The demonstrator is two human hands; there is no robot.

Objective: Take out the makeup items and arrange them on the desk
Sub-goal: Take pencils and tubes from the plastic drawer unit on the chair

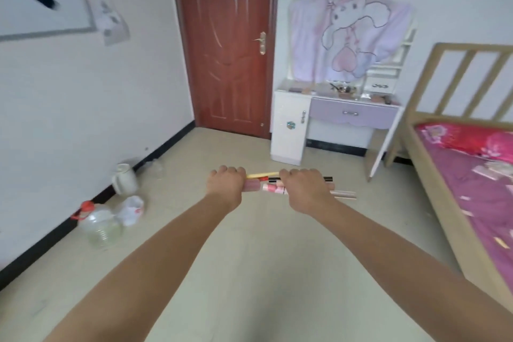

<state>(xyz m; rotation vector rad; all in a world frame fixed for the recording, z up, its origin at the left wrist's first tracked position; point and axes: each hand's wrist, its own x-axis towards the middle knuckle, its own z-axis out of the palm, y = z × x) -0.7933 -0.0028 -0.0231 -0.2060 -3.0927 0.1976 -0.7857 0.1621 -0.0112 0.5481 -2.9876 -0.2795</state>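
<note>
Both my arms stretch out over the floor, holding a bundle of makeup items [268, 185] between them: pink tubes, a yellow stick and thin black and pink pencils lying sideways. My left hand [226, 185] is closed on the bundle's left end. My right hand [305, 189] is closed on its right part, and pencil tips stick out past it to the right. The desk [352, 115], a white dressing table with a lilac drawer, stands ahead against the far wall with several small items on its top.
A brown door [227, 44] is left of the desk. A wooden bed [472, 180] with a pink sheet and scattered small items fills the right side. Along the left wall sit a white kettle [125, 178], a plastic jug [100, 226] and a white bag [132, 210].
</note>
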